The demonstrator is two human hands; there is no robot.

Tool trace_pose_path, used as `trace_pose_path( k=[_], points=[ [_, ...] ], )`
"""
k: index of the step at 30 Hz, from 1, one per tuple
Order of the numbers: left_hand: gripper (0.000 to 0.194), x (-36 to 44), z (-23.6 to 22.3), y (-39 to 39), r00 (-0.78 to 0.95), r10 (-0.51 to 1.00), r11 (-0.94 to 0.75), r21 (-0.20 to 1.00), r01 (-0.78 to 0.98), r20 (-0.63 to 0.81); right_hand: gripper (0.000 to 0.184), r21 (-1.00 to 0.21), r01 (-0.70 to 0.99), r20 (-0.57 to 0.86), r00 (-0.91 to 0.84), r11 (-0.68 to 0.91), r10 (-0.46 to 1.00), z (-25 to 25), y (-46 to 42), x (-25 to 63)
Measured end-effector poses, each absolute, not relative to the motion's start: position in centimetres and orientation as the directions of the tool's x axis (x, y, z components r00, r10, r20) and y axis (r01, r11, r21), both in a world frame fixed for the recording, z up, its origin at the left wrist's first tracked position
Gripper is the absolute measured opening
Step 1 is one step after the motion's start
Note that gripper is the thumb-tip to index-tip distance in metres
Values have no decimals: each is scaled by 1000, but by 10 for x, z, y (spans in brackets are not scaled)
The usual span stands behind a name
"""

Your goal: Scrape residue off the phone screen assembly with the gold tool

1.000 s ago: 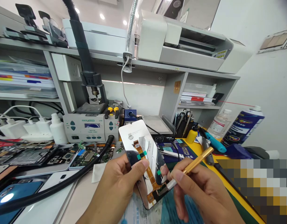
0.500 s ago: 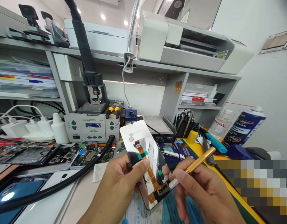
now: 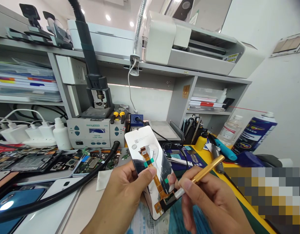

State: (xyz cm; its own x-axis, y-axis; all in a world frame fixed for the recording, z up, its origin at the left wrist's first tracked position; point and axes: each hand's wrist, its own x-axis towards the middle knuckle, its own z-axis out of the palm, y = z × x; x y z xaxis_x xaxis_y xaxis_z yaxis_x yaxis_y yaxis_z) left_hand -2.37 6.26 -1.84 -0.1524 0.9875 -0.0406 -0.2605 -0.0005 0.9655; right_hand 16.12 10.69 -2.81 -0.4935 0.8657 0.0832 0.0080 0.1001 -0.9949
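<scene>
Head view: my left hand [image 3: 120,198] is curled around a phone screen [image 3: 150,169], thumb pressed on its mirror-bright back, holding it tilted up above the desk [image 3: 84,208] right in front of me. An orange ribbon cable [image 3: 153,174] runs down the back of the screen, with small green tabs on it. My right hand [image 3: 213,204] pinches a gold pen-shaped tool [image 3: 203,172] between thumb and fingers, and its white tip touches the screen's lower end, just beside the cable's connector. Left of my hands, a thick black hose [image 3: 67,188] snakes across the desk past opened phones and circuit boards [image 3: 67,162]. Behind the screen sits a grey soldering station [image 3: 96,131], with a small white bottle [image 3: 61,135] beside it. Off to the right, a blue spray can [image 3: 253,131] lies tilted, well apart from my hands, and a printer [image 3: 196,45] sits on the shelf above.
</scene>
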Motion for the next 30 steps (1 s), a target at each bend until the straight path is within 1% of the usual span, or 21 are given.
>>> trace_pose_path(
  k=[3, 8, 18, 26, 30],
  points=[
    [36, -23, -18, 62, -147, 988, -4, 965, -262, -36, 36, -997, -18, 73, -502, 74, 862, -28, 108, 160],
    [34, -22, -16, 61, -125, 991, -4, 950, -311, -37, 36, -990, -138, 74, -507, 4, 859, -29, 110, 160],
    [34, -22, -17, 61, -101, 995, -8, 955, -298, -23, 36, -996, -41, 89, -492, 79, 866, -29, 107, 163],
    [30, -22, -18, 59, -99, 993, 31, 949, -315, -65, 36, -994, -66, 111, -512, 90, 852, -28, 108, 162],
    [29, -22, -16, 61, -98, 993, 32, 948, -316, -66, 36, -995, -51, 102, -516, 89, 851, -29, 108, 162]
  ],
)
